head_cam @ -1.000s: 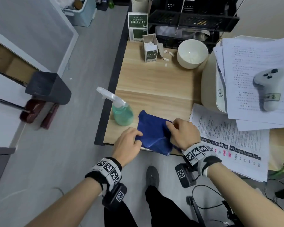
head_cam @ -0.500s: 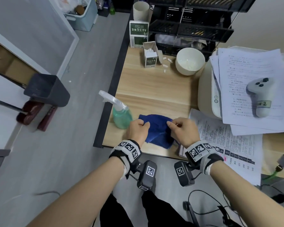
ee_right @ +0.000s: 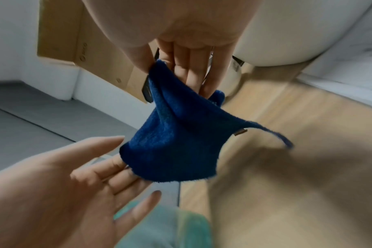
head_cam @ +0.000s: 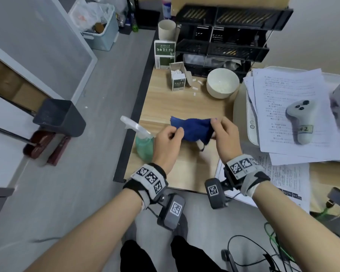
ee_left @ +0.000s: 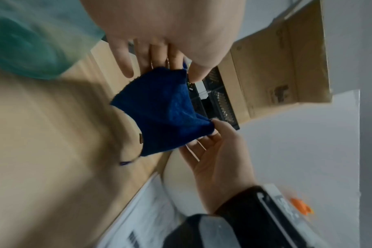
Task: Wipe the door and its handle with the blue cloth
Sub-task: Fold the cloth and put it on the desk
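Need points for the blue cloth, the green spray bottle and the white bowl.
dark blue terry cloth (head_cam: 194,130), head view, middle of the stretched fabric between the hands.
translucent green plastic spray bottle (head_cam: 144,147), head view, its green body.
round white bowl (head_cam: 216,93), head view, its outer wall.

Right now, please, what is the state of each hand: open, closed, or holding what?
Left hand: closed, pinching one end of the blue cloth.
Right hand: closed, pinching the other end of it.
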Available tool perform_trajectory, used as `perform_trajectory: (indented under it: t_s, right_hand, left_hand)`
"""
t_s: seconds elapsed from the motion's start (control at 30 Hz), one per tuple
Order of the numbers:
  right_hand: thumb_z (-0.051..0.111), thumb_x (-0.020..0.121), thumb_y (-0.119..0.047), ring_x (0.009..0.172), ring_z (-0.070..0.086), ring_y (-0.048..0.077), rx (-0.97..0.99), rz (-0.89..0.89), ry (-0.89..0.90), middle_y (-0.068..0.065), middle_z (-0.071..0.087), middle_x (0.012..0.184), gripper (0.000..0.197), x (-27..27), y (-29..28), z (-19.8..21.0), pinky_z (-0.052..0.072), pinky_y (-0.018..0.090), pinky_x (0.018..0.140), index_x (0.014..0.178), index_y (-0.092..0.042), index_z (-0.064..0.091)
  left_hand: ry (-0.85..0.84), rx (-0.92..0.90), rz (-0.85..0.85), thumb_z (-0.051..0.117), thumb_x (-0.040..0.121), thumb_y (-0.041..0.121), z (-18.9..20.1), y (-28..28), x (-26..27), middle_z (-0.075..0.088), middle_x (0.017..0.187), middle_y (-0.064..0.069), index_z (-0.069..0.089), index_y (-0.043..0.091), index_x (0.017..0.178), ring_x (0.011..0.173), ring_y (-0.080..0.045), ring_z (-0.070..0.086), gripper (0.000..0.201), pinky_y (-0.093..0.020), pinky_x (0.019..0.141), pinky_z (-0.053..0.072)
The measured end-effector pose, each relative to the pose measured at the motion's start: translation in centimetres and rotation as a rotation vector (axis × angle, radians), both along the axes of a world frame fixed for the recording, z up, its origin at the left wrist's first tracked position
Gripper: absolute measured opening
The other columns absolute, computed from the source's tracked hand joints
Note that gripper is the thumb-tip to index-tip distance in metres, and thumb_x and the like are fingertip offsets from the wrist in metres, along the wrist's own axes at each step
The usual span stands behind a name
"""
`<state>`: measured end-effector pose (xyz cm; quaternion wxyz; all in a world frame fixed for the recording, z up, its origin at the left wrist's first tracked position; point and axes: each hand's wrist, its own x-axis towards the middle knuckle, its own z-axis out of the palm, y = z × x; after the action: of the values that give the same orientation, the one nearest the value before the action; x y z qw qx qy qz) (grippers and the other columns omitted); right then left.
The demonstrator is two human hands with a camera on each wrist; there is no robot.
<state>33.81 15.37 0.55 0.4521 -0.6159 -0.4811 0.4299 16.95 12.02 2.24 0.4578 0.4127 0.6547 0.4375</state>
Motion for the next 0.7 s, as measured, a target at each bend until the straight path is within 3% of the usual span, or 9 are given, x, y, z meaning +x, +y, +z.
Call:
perform_trajectory:
  t_s: [0.07, 0.17, 0.23, 0.33, 0.43, 0.5, 0.53, 0.6, 0.7]
  right_hand:
    - [0.057, 0.091, -0.040, 0.067, 0.043, 0.016, -0.066, 0.048, -0.070, -0.002, 0.043, 0.065, 0.036, 0.5, -2.4, -2.1, 0.042, 0.042, 0.068, 0.065, -0.020, 0.044]
    - [0.059, 0.098, -0.031, 0.060, 0.044, 0.015, -0.246, 0.164, -0.208, -0.007, 0.046, 0.059, 0.041, 1.1, -6.5, -5.2, 0.036, 0.033, 0.061, 0.062, -0.020, 0.044]
    - [0.062, 0.098, -0.030, 0.059, 0.050, 0.016, -0.356, 0.224, -0.290, -0.007, 0.053, 0.056, 0.043, 1.5, -8.7, -6.9, 0.039, 0.033, 0.060, 0.058, -0.021, 0.050]
    - [0.066, 0.095, -0.032, 0.063, 0.056, 0.017, -0.413, 0.232, -0.335, -0.007, 0.058, 0.058, 0.040, 1.9, -10.4, -8.3, 0.049, 0.042, 0.070, 0.059, -0.021, 0.054]
    - [0.076, 0.088, -0.028, 0.068, 0.062, 0.018, -0.409, 0.165, -0.282, -0.006, 0.062, 0.064, 0.021, 1.7, -10.9, -8.8, 0.056, 0.049, 0.077, 0.077, -0.024, 0.058]
    - [0.081, 0.083, -0.023, 0.072, 0.066, 0.021, -0.392, 0.109, -0.288, -0.005, 0.065, 0.066, 0.029, 1.6, -10.7, -8.9, 0.056, 0.049, 0.080, 0.094, -0.024, 0.054]
    - [0.082, 0.081, -0.024, 0.073, 0.067, 0.021, -0.383, 0.110, -0.287, -0.004, 0.065, 0.066, 0.036, 1.6, -10.5, -8.7, 0.057, 0.049, 0.079, 0.099, -0.026, 0.050]
    - [0.086, 0.075, -0.034, 0.073, 0.065, 0.020, -0.364, 0.219, -0.312, -0.004, 0.064, 0.072, 0.047, 1.6, -10.0, -8.2, 0.057, 0.046, 0.073, 0.103, -0.031, 0.048]
    - [0.087, 0.062, -0.047, 0.092, 0.049, 0.019, -0.221, 0.537, -0.677, -0.007, 0.053, 0.101, 0.066, 1.5, -9.8, -7.6, 0.048, 0.038, 0.076, 0.114, -0.029, 0.051]
  left_hand:
    - [0.052, -0.079, -0.048, 0.059, 0.094, 0.032, -2.1, -2.0, -0.2, 0.044, 0.061, 0.004, 0.056, 0.004, 0.072, 0.061, -0.012, 0.040, 0.035, -0.030, 0.059, 0.033]
    - [0.199, -0.210, -0.107, 0.056, 0.089, 0.042, -5.8, -5.2, -1.2, 0.038, 0.057, 0.002, 0.050, 0.005, 0.065, 0.060, -0.017, 0.037, 0.045, -0.033, 0.058, 0.031]
    - [0.301, -0.303, -0.159, 0.059, 0.087, 0.039, -8.0, -7.0, -2.1, 0.042, 0.057, -0.001, 0.051, 0.004, 0.063, 0.060, -0.018, 0.038, 0.043, -0.032, 0.058, 0.033]
    - [0.282, -0.364, -0.188, 0.067, 0.086, 0.026, -9.5, -9.0, -2.8, 0.056, 0.058, -0.010, 0.063, 0.005, 0.060, 0.059, -0.014, 0.044, 0.033, -0.028, 0.059, 0.037]
    - [0.248, -0.386, -0.154, 0.072, 0.084, 0.019, -9.6, -9.7, -3.0, 0.070, 0.068, -0.010, 0.069, 0.006, 0.069, 0.063, -0.012, 0.057, 0.019, -0.021, 0.059, 0.044]
    - [0.220, -0.386, -0.120, 0.074, 0.082, 0.018, -9.3, -9.6, -3.0, 0.071, 0.074, 0.000, 0.065, 0.015, 0.083, 0.072, -0.013, 0.065, 0.009, -0.017, 0.063, 0.048]
    - [0.217, -0.372, -0.111, 0.074, 0.082, 0.019, -9.2, -9.4, -3.1, 0.070, 0.077, 0.001, 0.061, 0.019, 0.089, 0.076, -0.014, 0.066, 0.015, -0.021, 0.066, 0.050]
    - [0.235, -0.335, -0.164, 0.074, 0.081, 0.021, -9.1, -9.1, -3.2, 0.070, 0.076, -0.001, 0.055, 0.025, 0.093, 0.077, -0.015, 0.066, 0.023, -0.027, 0.070, 0.052]
    - [0.281, -0.324, -0.345, 0.076, 0.077, 0.020, -9.1, -8.9, -3.4, 0.064, 0.063, 0.005, 0.063, 0.028, 0.089, 0.063, -0.017, 0.061, 0.019, -0.031, 0.069, 0.051]
